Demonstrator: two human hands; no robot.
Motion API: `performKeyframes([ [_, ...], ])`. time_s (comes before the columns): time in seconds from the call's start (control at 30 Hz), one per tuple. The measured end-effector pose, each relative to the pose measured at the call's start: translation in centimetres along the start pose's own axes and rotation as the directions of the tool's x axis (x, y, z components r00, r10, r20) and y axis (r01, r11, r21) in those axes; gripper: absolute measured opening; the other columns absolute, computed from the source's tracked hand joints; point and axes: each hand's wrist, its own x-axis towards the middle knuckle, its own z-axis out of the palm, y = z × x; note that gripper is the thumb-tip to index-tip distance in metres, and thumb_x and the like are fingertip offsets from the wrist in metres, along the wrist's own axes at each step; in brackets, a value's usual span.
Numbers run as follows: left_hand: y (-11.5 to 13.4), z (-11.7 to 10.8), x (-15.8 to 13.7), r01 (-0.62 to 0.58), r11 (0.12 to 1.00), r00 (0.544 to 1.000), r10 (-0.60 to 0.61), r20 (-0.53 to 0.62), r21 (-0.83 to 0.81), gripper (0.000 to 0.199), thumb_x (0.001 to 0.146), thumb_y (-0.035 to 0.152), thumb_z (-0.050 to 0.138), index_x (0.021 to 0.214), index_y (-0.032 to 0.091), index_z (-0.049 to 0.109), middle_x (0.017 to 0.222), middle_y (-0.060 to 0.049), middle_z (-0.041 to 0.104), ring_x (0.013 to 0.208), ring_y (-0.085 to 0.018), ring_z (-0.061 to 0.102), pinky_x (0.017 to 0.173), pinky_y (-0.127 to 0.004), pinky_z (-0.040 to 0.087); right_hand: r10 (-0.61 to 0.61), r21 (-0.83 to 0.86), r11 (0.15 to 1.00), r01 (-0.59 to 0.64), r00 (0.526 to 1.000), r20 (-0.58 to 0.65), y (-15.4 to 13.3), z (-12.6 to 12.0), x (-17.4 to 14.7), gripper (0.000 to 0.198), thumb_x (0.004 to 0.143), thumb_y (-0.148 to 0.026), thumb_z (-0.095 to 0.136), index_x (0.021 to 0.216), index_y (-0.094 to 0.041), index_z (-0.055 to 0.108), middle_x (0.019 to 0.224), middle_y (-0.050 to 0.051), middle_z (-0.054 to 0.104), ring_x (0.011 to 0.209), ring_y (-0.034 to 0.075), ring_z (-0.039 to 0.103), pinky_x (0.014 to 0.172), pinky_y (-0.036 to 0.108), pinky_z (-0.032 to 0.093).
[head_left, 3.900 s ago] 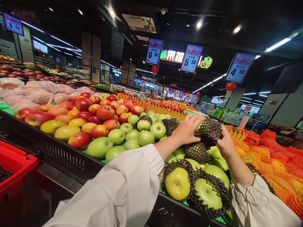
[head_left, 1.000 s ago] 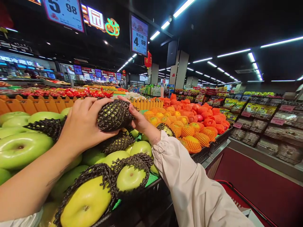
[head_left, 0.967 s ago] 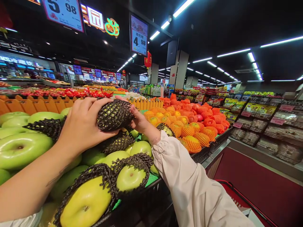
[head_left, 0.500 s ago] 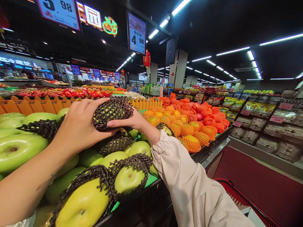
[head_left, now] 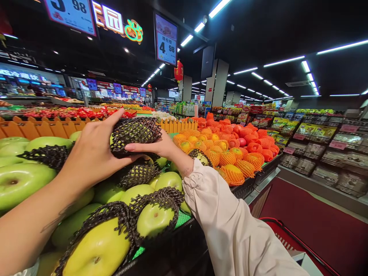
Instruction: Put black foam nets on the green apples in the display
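Above the pile, a green apple in a black foam net is held between both hands. My left hand curves around its left side, with the thumb below and one finger lifted at the top. My right hand grips it from the right, its thumb lying across the near side; its other fingers are hidden behind the fruit. Beneath lie several green apples, some bare and some in black nets, such as the netted apple near the front.
A black crate edge borders the apples. Orange-netted fruit and red-netted fruit lie to the right. An orange picket fence runs behind. A red basket sits low at right, below packaged-goods shelves.
My left hand has shifted slightly left and its index finger has lifted off the top of the netted apple. The right hand keeps its grip, its thumb slid slightly left.
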Motion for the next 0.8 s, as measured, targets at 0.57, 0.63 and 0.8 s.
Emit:
performKeyframes([
  [0.57,0.7,-0.5,0.4,0.422,0.894,0.873,-0.445,0.201,0.147,0.070,0.085,0.042,0.050,0.148,0.011,0.048,0.143,-0.018,0.050,0.140,-0.041,0.040,0.121,-0.054,0.033,-0.317,-0.644,0.603,-0.471,0.600,-0.735,0.7,-3.6,0.2,0.080,0.079,-0.044,0.077,0.142,-0.014,0.038,0.144,0.021,0.052,0.137,0.029,0.050,0.114,0.043,0.045],
  [0.63,1.0,-0.6,0.4,0.450,0.879,0.846,-0.477,0.237,0.161,0.066,0.086,0.041,0.051,0.146,0.013,0.050,0.144,-0.017,0.048,0.139,-0.040,0.039,0.121,-0.054,0.033,-0.314,-0.691,0.494,-0.528,0.633,-0.708,0.4,-3.7,0.1,0.080,0.076,-0.036,0.080,0.141,-0.015,0.039,0.142,0.020,0.052,0.135,0.032,0.050,0.113,0.045,0.045],
  [0.8,1.4,-0.8,0.5,0.486,0.844,0.815,-0.531,0.232,0.226,0.062,0.089,0.042,0.051,0.144,0.015,0.054,0.145,-0.018,0.048,0.139,-0.042,0.039,0.118,-0.056,0.036,-0.020,-0.743,0.163,-0.649,0.751,-0.660,-0.5,-2.9,-0.3,0.090,0.065,-0.035,0.088,0.141,-0.013,0.043,0.139,0.022,0.053,0.128,0.042,0.053,0.102,0.055,0.051],
])
